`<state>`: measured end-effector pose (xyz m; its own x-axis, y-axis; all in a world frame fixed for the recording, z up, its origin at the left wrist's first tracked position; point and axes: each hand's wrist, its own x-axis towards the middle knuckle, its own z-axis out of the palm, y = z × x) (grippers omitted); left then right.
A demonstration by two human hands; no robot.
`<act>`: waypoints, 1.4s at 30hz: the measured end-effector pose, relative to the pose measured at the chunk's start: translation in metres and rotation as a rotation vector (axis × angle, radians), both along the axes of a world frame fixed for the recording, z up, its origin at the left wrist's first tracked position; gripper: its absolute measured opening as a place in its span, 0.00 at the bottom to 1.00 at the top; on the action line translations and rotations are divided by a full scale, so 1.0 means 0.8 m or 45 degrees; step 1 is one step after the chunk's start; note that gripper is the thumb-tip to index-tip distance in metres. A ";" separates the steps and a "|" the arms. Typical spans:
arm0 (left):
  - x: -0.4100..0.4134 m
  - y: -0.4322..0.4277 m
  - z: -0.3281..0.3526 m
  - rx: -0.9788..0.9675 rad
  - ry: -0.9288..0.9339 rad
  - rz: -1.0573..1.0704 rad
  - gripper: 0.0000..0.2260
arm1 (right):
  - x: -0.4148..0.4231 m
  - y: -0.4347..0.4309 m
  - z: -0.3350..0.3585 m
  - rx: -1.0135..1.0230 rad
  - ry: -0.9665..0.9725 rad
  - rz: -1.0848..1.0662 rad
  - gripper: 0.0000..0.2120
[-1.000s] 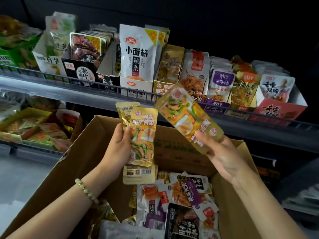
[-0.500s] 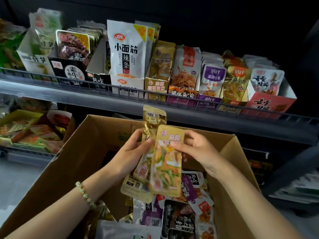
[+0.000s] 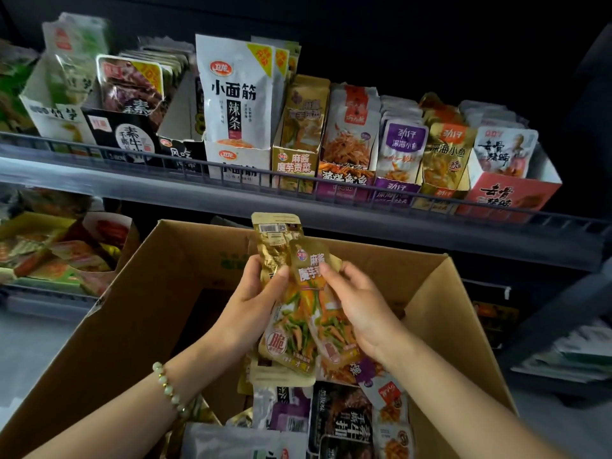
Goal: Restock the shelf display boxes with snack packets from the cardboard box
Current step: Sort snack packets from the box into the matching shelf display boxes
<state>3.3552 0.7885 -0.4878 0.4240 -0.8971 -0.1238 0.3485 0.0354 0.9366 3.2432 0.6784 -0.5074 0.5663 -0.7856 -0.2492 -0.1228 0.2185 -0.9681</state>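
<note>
Both hands hold a small stack of gold snack packets [image 3: 299, 313] upright over the open cardboard box [image 3: 139, 313]. My left hand [image 3: 255, 303] grips the stack from the left, thumb on its front. From the right, my right hand [image 3: 361, 306] pinches the front packet, thumb near its printed title. One packet sticks up behind the others, barcode side showing. The matching gold display box [image 3: 293, 167] stands on the upper shelf, right of the tall white packets. More mixed packets [image 3: 341, 422] lie in the cardboard box below.
A wire rail [image 3: 231, 167] runs along the upper shelf front, which carries a row of display boxes: white [image 3: 236, 160], black [image 3: 122, 137], purple [image 3: 394, 190], red [image 3: 510, 197]. A lower shelf at left holds yellow trays [image 3: 39, 246]. Grey floor lies at the left.
My right hand brought its gold packet down and left onto the ones in my left hand. Both hands now hold them together as one stack.
</note>
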 end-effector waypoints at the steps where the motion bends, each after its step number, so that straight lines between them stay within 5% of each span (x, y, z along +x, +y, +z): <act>1: 0.001 -0.001 -0.001 0.006 -0.054 0.044 0.07 | 0.001 0.002 0.000 -0.057 0.003 0.003 0.09; 4: 0.017 -0.003 -0.008 0.028 -0.411 0.240 0.09 | -0.001 0.001 0.004 -0.162 -0.002 -0.003 0.10; 7: 0.038 -0.004 -0.008 -0.047 -0.649 0.194 0.27 | -0.006 -0.006 0.012 -0.198 -0.026 -0.085 0.11; 11: 0.037 -0.004 0.001 -0.002 -0.871 0.011 0.15 | -0.009 -0.013 0.016 -0.191 -0.076 -0.245 0.10; 16: -0.001 0.004 -0.001 0.202 -0.512 -0.380 0.13 | -0.004 -0.006 0.011 -0.246 -0.082 -0.386 0.13; 18: -0.011 0.005 -0.003 0.224 -0.581 -0.483 0.13 | -0.003 -0.004 0.010 -0.224 -0.112 -0.430 0.10; 21: -0.005 0.003 -0.006 0.270 -0.737 -0.472 0.09 | -0.005 -0.010 0.014 -0.119 -0.163 -0.435 0.13; 29: 0.033 -0.002 0.014 0.193 -0.529 -0.156 0.08 | -0.034 -0.055 0.043 -0.114 -0.129 0.022 0.21; 35: 0.036 0.000 0.024 0.136 -0.341 -0.275 0.13 | -0.038 -0.049 0.048 0.161 -0.201 0.204 0.21; 38: 0.032 -0.001 0.031 0.091 -0.143 -0.274 0.14 | -0.036 -0.048 0.049 0.324 -0.345 0.197 0.19; 42: 0.035 -0.002 0.032 0.098 -0.243 -0.227 0.12 | -0.035 -0.049 0.048 0.362 -0.356 0.109 0.23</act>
<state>3.3830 0.7869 -0.4620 0.2822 -0.9508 -0.1274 0.1597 -0.0843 0.9836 3.2150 0.6396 -0.4687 0.7033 -0.6548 -0.2768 0.1072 0.4825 -0.8693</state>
